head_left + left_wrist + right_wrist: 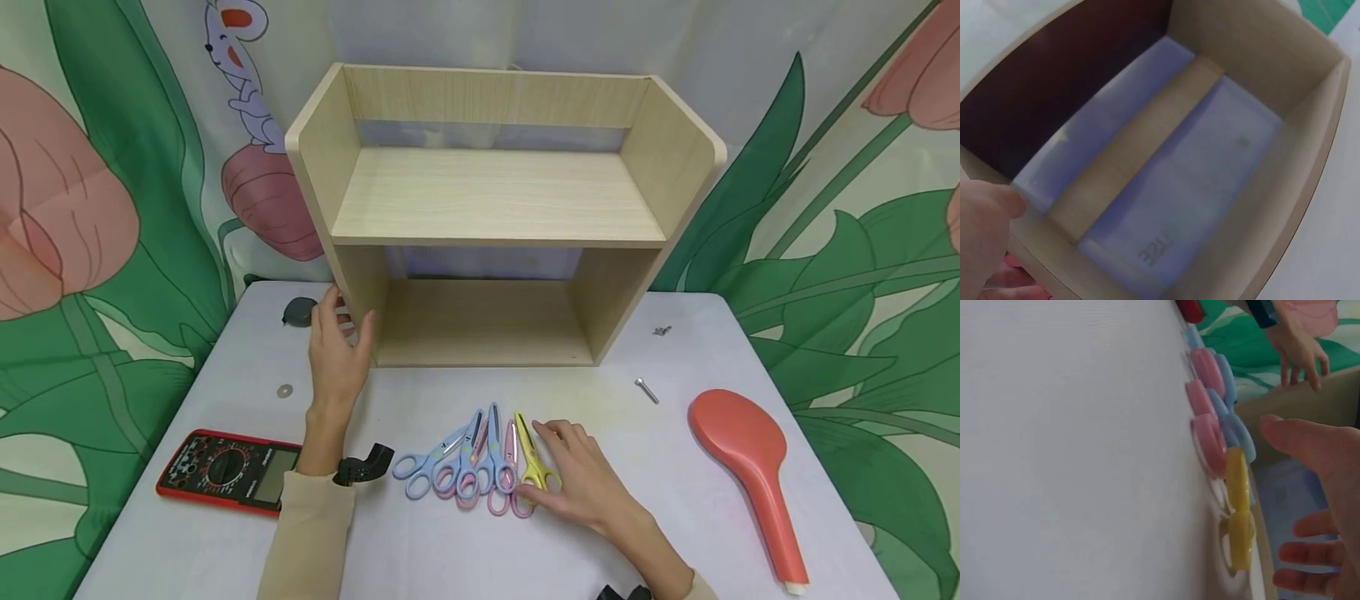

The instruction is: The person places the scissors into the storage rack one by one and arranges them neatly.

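Note:
A two-tier wooden desk shelf (pixel 498 196) stands upright at the back of the table. My left hand (pixel 339 362) grips its left side panel near the bottom. The thumb lies inside the front edge and the fingers outside, as the left wrist view shows of the shelf (pixel 1141 150). In front lie several child-size scissors, blue (pixel 427 462), pink (pixel 501 500) and yellow (pixel 531 454), with handles toward me. Beside the yellow pair, my right hand (pixel 581 479) hovers with spread fingers. In the right wrist view, a gap separates its thumb from the yellow handles (pixel 1239 506).
A red-framed multimeter (pixel 225 471) lies at left, with a small round disc (pixel 285 390) and a dark rounded object (pixel 299 312) behind it. At right are a red paddle-shaped tool (pixel 742 442), a bolt (pixel 647 391) and small screws (pixel 662 331). Patterned curtain hangs behind.

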`<control>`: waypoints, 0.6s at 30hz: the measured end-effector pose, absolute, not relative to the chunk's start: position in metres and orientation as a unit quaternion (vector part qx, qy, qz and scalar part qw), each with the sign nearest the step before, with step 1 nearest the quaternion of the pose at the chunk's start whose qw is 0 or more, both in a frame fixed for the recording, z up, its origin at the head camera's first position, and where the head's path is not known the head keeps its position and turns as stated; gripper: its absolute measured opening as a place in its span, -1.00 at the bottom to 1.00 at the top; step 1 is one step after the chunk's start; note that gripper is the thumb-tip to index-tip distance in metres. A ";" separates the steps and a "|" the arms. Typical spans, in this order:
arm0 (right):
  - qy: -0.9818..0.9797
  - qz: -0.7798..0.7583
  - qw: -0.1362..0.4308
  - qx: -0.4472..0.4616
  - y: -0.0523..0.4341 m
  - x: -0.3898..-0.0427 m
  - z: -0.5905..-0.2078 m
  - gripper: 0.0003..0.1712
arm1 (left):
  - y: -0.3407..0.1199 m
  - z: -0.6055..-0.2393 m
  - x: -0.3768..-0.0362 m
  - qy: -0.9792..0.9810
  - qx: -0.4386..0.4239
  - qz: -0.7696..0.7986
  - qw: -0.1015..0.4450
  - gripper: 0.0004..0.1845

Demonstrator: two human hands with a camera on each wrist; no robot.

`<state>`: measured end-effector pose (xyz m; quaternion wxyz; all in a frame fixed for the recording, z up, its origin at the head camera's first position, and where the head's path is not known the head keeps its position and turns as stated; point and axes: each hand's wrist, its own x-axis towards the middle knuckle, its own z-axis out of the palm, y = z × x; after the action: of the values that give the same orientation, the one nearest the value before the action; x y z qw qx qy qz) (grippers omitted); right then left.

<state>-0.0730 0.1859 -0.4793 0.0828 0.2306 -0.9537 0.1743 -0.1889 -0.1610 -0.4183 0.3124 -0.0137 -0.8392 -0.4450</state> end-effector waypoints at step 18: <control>-0.952 0.157 0.113 0.239 0.194 -0.062 -0.500 -0.41 | -0.166 -0.424 -0.194 -0.842 -0.007 -0.431 0.325 -0.57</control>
<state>-0.0619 0.1943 -0.4997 0.1132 0.2389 -0.9515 0.1573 -0.1937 -0.1656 -0.4239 0.3245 -0.0066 -0.8418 -0.4313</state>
